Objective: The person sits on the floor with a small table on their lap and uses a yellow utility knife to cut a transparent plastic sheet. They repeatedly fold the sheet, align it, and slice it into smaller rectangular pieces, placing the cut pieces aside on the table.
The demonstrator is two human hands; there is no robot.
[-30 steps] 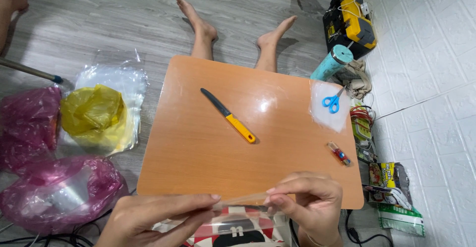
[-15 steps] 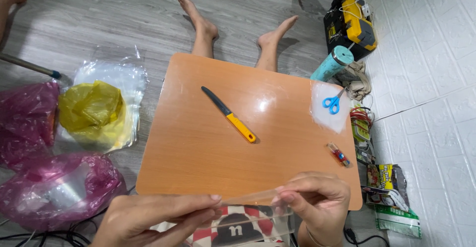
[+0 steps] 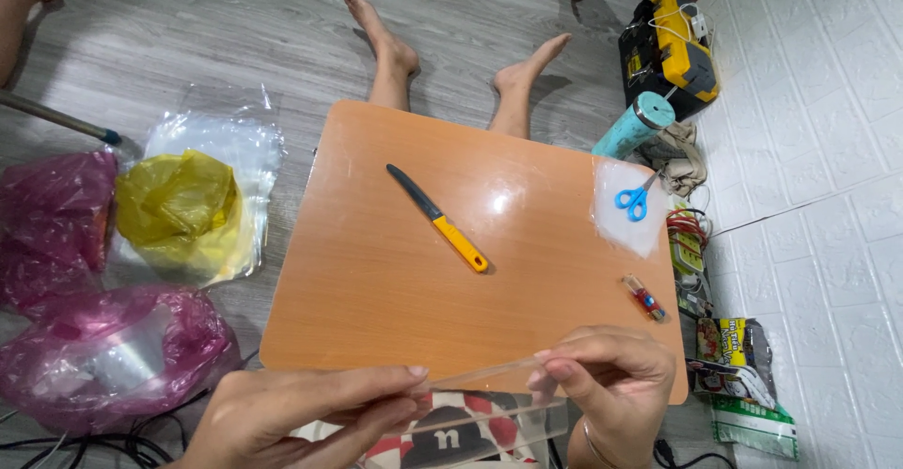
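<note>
Both hands now lift the clear plastic bag (image 3: 489, 408) slightly nearer: left hand (image 3: 301, 417) pinches its left edge, right hand (image 3: 607, 375) pinches the right, stretching it taut.

Orange-brown low table (image 3: 376, 290) on grey wood-look floor (image 3: 188, 36). On the table: knife with yellow handle (image 3: 437, 218) mid-top, blue scissors (image 3: 635, 198) on a clear plastic sheet (image 3: 630, 229) at the right edge, small red lighter (image 3: 644, 298) just below that.
</note>
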